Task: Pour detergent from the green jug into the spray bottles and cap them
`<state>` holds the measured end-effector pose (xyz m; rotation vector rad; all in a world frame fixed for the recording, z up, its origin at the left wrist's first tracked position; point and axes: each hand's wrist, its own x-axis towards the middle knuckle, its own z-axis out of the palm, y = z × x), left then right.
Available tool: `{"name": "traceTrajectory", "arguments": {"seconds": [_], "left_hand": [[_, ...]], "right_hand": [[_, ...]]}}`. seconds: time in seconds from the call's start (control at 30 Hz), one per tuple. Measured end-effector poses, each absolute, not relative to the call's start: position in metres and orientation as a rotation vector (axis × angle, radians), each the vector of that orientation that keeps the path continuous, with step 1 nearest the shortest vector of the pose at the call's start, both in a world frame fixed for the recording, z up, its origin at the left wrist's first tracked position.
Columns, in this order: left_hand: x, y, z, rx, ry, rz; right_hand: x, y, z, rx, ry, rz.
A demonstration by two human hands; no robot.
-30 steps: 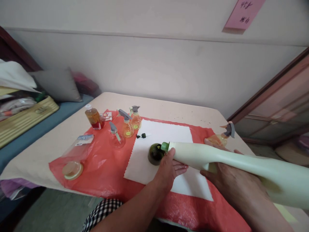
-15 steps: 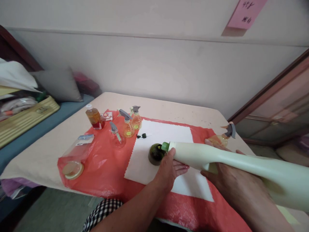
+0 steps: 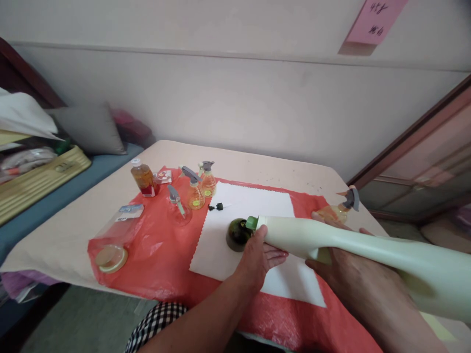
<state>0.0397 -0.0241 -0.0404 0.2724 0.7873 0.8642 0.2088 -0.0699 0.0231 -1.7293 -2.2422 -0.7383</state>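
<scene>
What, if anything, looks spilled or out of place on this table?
Two things: a dark pump top lies on its side on the white sheet, off any bottle, and dark specks dot the beige tabletop beyond the red plastic sheet, too small to identify. No spill is visible around the dark green bottle.

Left hand [image 3: 257, 257], right hand [image 3: 349, 274] bare, forearms [image 3: 209, 318] too; garment [image 3: 156, 321] in small black-and-white checks, cut unclear.

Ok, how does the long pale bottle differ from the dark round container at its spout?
The pale bottle is long and far larger; the dark container is small and squat. The pale bottle is held sideways, while the dark container sits on the white sheet. Both look greenish.
</scene>
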Motion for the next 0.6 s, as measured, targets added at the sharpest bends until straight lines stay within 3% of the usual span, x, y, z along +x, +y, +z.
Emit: {"name": "traceTrajectory", "arguments": {"seconds": [0.6], "left_hand": [[0.0404,-0.0232,-0.0418,0.266,0.788,0.865]], "right_hand": [[0.2038,-0.0723,0.0304,-1.756,-2.253,-0.746]]}}
